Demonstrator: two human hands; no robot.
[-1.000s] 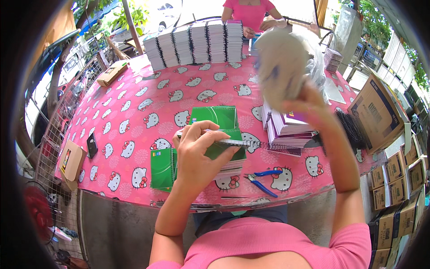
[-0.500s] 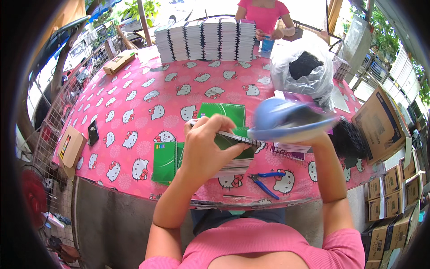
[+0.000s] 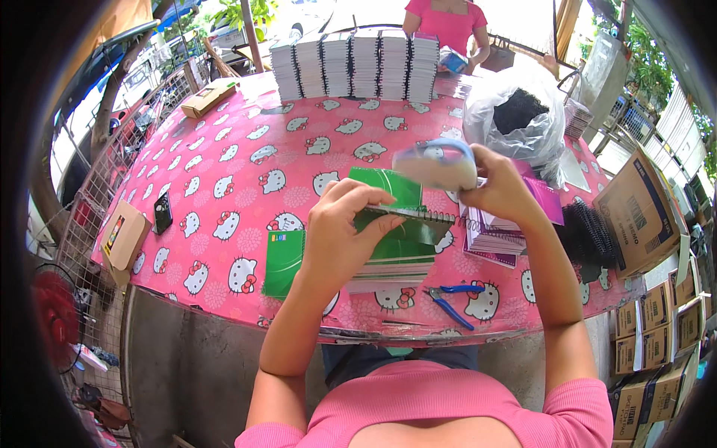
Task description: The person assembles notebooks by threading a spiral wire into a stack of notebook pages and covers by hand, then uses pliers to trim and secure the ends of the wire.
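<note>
My left hand is closed on a green notebook, pinching it near its bound edge above a stack of green notebooks. A dark spiral coil runs along that edge and sticks out to the right. In my right hand is a blue, rounded object with a pale beige side, raised over the coil; motion blurs it and its kind cannot be made out. More green notebooks lie left and behind. Blue-handled cutters rest near the table's front edge.
Purple notebooks and black coils lie at right, beside a cardboard box. A plastic bag holds black material. Notebook stacks stand at the back, near another person. A phone lies left.
My right hand has swung the blue object leftward and turned it, so its beige side shows. My left hand keeps its grip on the notebook. The person opposite has shifted the item they hold.
</note>
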